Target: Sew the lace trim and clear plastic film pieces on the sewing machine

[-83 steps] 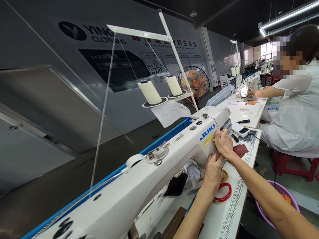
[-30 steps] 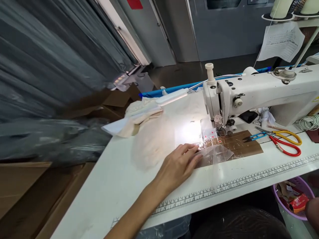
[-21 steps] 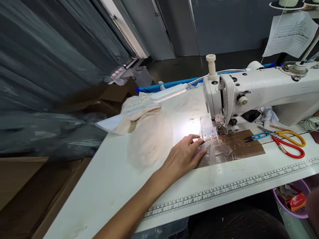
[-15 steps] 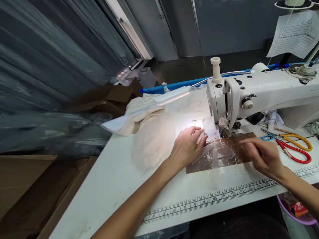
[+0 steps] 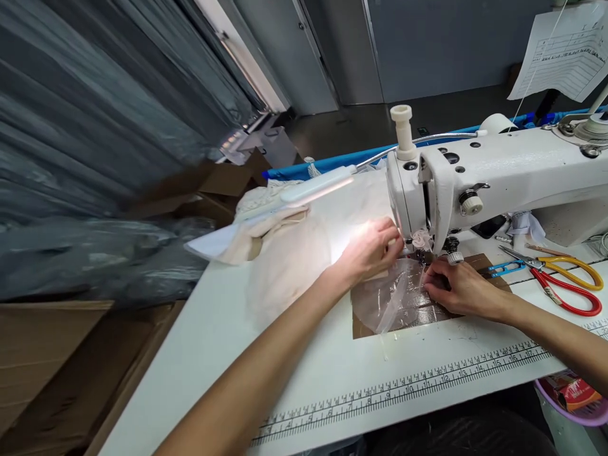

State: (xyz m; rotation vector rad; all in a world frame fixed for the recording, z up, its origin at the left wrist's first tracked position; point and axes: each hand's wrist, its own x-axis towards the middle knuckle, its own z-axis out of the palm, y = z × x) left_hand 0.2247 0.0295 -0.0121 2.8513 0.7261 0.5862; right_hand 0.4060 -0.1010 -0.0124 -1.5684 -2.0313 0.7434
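A piece of sheer white fabric (image 5: 380, 304) lies on a brown, tape-covered sheet (image 5: 363, 326) in front of the sewing machine's (image 5: 408, 190) needle area. My left hand (image 5: 373, 247) is closed in a pinch at the fabric's far edge, just left of the presser foot, under the lamp's light. From the right, my right hand (image 5: 456, 288) reaches in with curled fingers, thumb and forefinger pinched at the fabric's right edge. Both sets of fingertips are partly hidden. A ruffled pinkish scrap (image 5: 421, 239) hangs by the needle bar.
Red-and-yellow scissors (image 5: 565, 278) and blue thread snips (image 5: 506, 268) lie to the right. Pale fabric pieces (image 5: 285, 272) are stacked on the left beneath a lamp (image 5: 318, 187). A printed ruler (image 5: 408, 386) runs along the front edge. A purple-rimmed bin (image 5: 584, 418) stands below right.
My left hand has moved up toward the presser foot and its fingers have closed. My right hand has come left to the fabric, which now lies turned and shifted left.
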